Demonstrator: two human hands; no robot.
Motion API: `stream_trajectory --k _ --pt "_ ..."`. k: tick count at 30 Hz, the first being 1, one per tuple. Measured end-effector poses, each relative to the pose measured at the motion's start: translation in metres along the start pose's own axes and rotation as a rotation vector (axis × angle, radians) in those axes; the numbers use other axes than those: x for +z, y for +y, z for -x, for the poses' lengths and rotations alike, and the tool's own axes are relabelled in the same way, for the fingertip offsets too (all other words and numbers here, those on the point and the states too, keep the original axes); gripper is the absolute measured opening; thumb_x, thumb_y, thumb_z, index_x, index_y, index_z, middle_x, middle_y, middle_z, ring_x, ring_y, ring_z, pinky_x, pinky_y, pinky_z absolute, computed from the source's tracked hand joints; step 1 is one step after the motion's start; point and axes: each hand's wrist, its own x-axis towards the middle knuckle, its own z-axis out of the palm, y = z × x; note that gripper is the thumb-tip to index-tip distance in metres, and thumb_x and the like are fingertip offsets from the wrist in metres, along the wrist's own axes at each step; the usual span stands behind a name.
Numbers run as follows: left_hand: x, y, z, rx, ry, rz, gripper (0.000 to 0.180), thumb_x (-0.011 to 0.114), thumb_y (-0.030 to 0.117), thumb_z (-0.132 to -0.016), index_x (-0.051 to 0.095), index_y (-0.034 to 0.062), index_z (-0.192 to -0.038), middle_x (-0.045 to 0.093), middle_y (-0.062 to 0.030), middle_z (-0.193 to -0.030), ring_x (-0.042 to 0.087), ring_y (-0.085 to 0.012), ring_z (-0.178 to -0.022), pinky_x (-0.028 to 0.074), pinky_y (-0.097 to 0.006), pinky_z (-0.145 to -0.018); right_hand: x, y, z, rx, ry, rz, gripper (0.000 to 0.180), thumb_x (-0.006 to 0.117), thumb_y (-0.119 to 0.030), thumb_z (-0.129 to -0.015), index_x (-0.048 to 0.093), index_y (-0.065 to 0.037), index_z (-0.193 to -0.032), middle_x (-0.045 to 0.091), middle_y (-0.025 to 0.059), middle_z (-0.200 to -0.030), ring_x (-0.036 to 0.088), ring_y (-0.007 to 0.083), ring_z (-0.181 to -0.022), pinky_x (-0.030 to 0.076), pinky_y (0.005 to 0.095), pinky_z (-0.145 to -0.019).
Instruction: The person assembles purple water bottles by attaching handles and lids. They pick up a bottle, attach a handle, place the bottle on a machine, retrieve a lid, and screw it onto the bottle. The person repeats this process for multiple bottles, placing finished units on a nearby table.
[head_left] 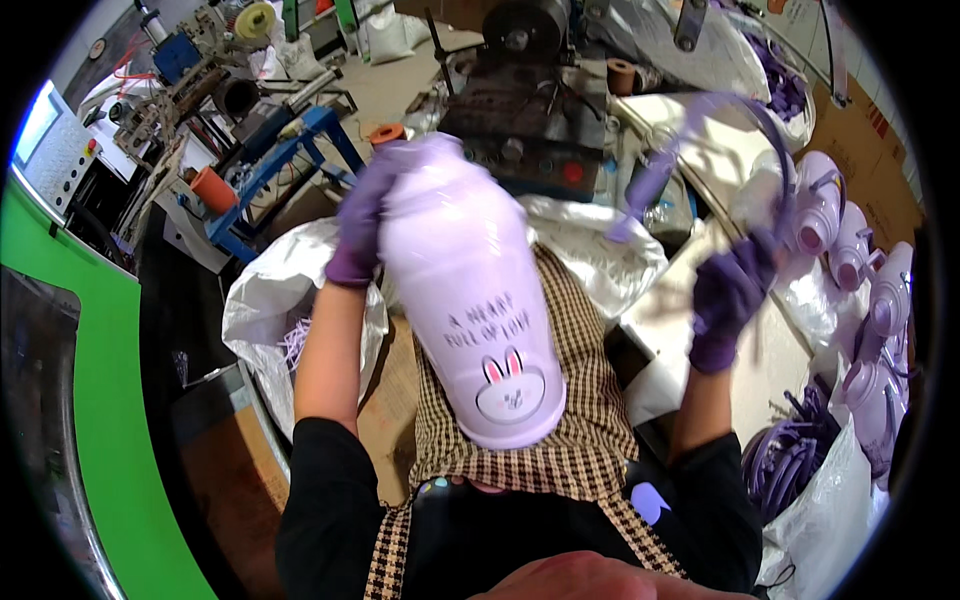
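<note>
A large light-purple plastic cup (465, 270) with a printed rabbit face hangs tilted in front of my apron, its narrower base toward me. My left hand (365, 210), in a purple glove, is closed around the cup's far upper end; some fingers are hidden. Off to the right, my right hand (735, 295), gloved too, grips a purple strap (772, 135). That strap arcs up and over to the left, apart from the cup. Its far end is smeared by motion, so the shape there is unclear.
Ahead stands a dark metal machine (530, 130) with a red button. Similar purple cups (815, 220) line the right side, above a bundle of purple straps (790, 455). A white sack (255, 290) holding purple scraps sits at left, near a blue metal frame (315, 130) and a green panel (110, 320).
</note>
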Motion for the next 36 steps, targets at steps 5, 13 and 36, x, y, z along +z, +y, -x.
stream_trajectory --k 5,13,36 --pt "0.021 -0.081 0.014 0.053 -0.193 -0.319 0.038 0.055 0.024 -0.099 0.061 -0.0011 -0.126 0.062 -0.0102 -0.125 0.060 -0.0209 -0.115 0.046 -0.032 -0.103 0.026 0.138 -0.035 -0.031 -0.025 1.081 0.020 0.057 -0.021 -0.101 0.052 -0.013 -0.119 0.044 -0.0024 -0.076 0.042 0.0053 -0.051 0.053 0.0265 -0.059" --pt "0.042 -0.035 0.016 -0.212 -0.182 0.243 0.036 0.050 0.022 -0.099 0.059 -0.0016 -0.124 0.062 -0.0091 -0.120 0.062 -0.0185 -0.111 0.050 -0.032 -0.098 0.029 0.177 -0.062 0.426 0.181 0.801 0.046 0.044 -0.042 -0.106 0.060 0.000 -0.095 0.034 -0.0013 -0.053 0.033 0.0088 -0.042 0.038 0.0256 -0.047" --pt "0.024 -0.086 0.015 0.090 -0.289 -0.415 0.048 0.048 0.042 -0.105 0.053 0.0052 -0.137 0.063 -0.0160 -0.127 0.061 -0.0252 -0.115 0.048 -0.036 -0.102 -0.003 0.186 -0.054 -0.317 -0.301 1.349 0.018 0.057 -0.012 -0.092 0.063 0.000 -0.105 0.066 0.0098 -0.090 0.064 0.0202 -0.080 0.052 0.0286 -0.080"
